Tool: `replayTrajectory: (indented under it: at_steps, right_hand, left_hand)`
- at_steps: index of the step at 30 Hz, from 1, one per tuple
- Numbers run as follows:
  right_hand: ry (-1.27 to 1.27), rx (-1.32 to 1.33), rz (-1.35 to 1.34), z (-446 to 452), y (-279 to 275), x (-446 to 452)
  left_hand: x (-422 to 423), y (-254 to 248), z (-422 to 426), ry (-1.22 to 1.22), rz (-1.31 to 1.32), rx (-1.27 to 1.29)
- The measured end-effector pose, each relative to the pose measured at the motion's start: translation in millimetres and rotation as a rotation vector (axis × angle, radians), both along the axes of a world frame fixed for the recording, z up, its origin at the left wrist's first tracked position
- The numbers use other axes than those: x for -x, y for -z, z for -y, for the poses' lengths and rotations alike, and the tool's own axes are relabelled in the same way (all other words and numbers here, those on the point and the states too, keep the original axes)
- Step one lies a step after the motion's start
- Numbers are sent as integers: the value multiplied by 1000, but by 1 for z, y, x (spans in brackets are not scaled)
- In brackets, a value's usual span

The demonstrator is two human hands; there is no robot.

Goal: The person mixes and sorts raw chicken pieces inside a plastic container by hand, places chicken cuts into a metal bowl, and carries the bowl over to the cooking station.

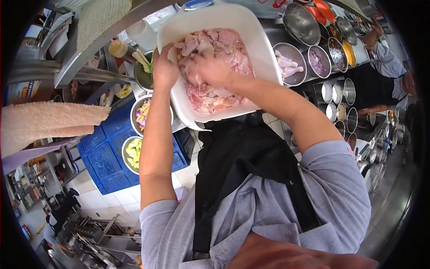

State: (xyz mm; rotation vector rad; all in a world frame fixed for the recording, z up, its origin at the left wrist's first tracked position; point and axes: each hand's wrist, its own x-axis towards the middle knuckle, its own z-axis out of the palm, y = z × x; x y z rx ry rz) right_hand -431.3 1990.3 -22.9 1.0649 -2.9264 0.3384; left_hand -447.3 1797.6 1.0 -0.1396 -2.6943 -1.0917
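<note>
A large white plastic tub (262,33) holds a heap of raw chicken pieces (221,40) in some pinkish liquid. My left hand (165,69) grips the tub's left rim, its fingers closed over the edge. Deep among the chicken is my right hand (208,69), smeared by motion. Its fingers are partly lost in the meat, so I cannot tell whether they hold a piece.
Left of the tub, bowls hold chopped vegetables (143,114) and green pieces (134,152) above a blue crate (107,152). On the right, a steel bowl holds chicken legs (286,65), beside chopped onion (318,62). Another person (380,80) stands at far right.
</note>
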Motion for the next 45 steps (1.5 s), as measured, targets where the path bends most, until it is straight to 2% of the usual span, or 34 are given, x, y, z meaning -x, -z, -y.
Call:
replayTrajectory:
  at_steps: [2, 4, 6, 7, 9, 10, 12, 14, 18, 22, 23, 25, 26, 27, 29, 33, 35, 37, 38, 40, 41, 44, 45]
  right_hand:
    - [96, 68, -23, -24, -14, 17]
    - [167, 111, 202, -59, -29, 32]
    - [209, 52, 24, -101, -13, 48]
    - [206, 52, 29, -110, -10, 47]
    - [254, -228, 149, -116, -14, 47]
    - [255, -229, 149, -116, -13, 41]
    - [313, -239, 352, -103, -40, 17]
    - [316, -236, 362, -114, -19, 13]
    - [332, -87, 419, -118, -14, 2]
    - [313, 37, 418, -127, 23, 14]
    - [410, 171, 387, -124, 15, 6]
    - [330, 19, 372, -124, 8, 7]
    - [362, 39, 353, -121, 3, 5]
    - [350, -35, 514, -121, -20, 5]
    - [342, 61, 448, -123, -27, -2]
    - [311, 39, 433, -125, -16, -2]
    - [309, 155, 348, -125, -4, 0]
    - [255, -33, 242, -126, 6, 5]
    - [339, 63, 307, -121, 34, 13]
    - [240, 223, 286, -128, 8, 4]
    - [172, 111, 317, -130, -7, 5]
    - [269, 270, 483, -131, -4, 13]
    - [272, 238, 497, -129, -16, 12]
  left_hand:
    - [-1, -4, -2, 1, -25, -3]
    - [0, -2, -2, -11, -12, -10]
    - [3, 1, -1, 6, 8, 10]
    - [3, 2, 1, 26, 22, 32]
    - [3, 2, 0, 14, 20, 70]
    - [3, 2, -1, 7, 14, 106]
    - [4, 4, -1, 12, 22, 89]
    - [6, 4, 0, 28, 24, 71]
    - [8, 9, 6, 39, 60, 47]
    - [6, 8, 7, 107, 96, -50]
    - [14, 22, 17, 165, 67, -44]
    - [18, 25, 18, 150, 106, -53]
    - [17, 26, 18, 138, 96, -31]
    - [18, 22, 18, 157, 88, 2]
    - [17, 18, 16, 166, 77, 50]
    - [8, 9, 10, 105, 95, 86]
    - [17, 18, 15, 119, 88, 64]
    - [15, 23, 22, 125, 89, 65]
    - [3, 2, 9, 140, 118, 103]
    - [2, -2, 8, 155, 132, 38]
    - [4, -1, 7, 128, 118, 67]
    - [11, 13, 14, 93, 76, 90]
    - [10, 9, 11, 98, 44, 106]
